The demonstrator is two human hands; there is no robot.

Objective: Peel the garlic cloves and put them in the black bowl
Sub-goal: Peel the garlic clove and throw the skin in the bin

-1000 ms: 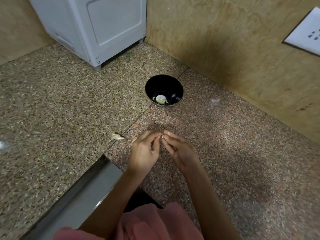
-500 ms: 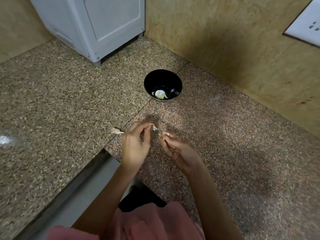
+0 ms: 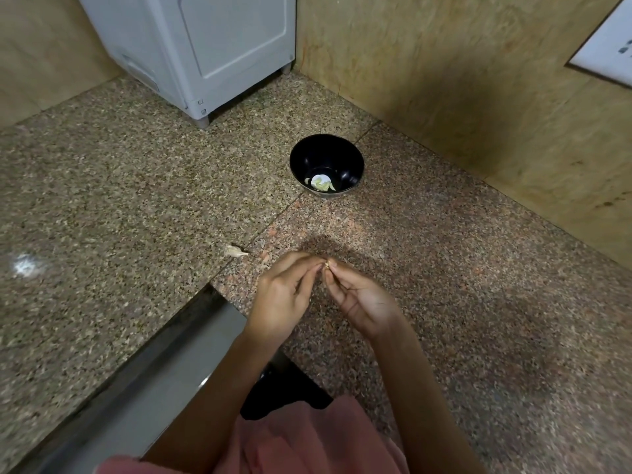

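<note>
The black bowl (image 3: 326,159) stands on the granite counter near the wall corner, with peeled pale cloves (image 3: 319,183) in its bottom. Nearer to me, my left hand (image 3: 282,295) and my right hand (image 3: 359,297) meet fingertip to fingertip above the counter. Between them they pinch a small garlic clove (image 3: 327,265), of which only a pale tip shows. A loose garlic piece with papery skin (image 3: 235,251) lies on the counter to the left of my left hand.
A white appliance (image 3: 205,46) stands at the back left corner. Tan tiled walls run behind and along the right, with a white socket plate (image 3: 608,53) at the upper right. A steel sink rim (image 3: 164,367) lies at the lower left.
My hands had drawn apart half a second ago, the left pulling a bit of skin away. Now they are back together on the clove.
</note>
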